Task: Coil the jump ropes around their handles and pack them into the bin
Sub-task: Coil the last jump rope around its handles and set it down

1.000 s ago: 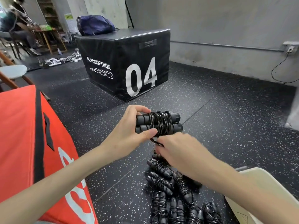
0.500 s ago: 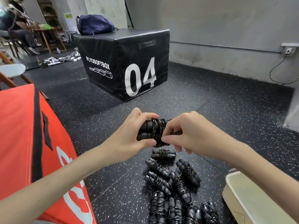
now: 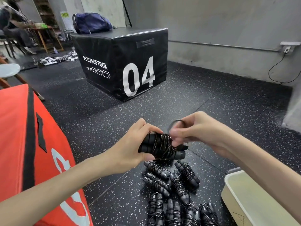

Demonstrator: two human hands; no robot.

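My left hand (image 3: 130,149) grips a pair of black jump rope handles (image 3: 160,146) held side by side, with thin black rope wound round their middle. My right hand (image 3: 197,131) pinches the last loop of that rope (image 3: 176,122) just above the handles' right end. Below my hands, several coiled jump ropes (image 3: 174,191) lie in a heap on the floor. The cream plastic bin (image 3: 228,191) stands at the lower right, partly cut off by the frame and by my right forearm.
A red foam plyo box (image 3: 24,144) fills the left side. A black plyo box marked 04 (image 3: 127,62) with a blue bag (image 3: 91,22) on top stands ahead. Speckled black rubber floor lies between. A seated person and a table are far left.
My right hand has come up from under the handles to their right end, carrying the rope's loose loop round them. Both hands sit lower in view and the bin shows more.
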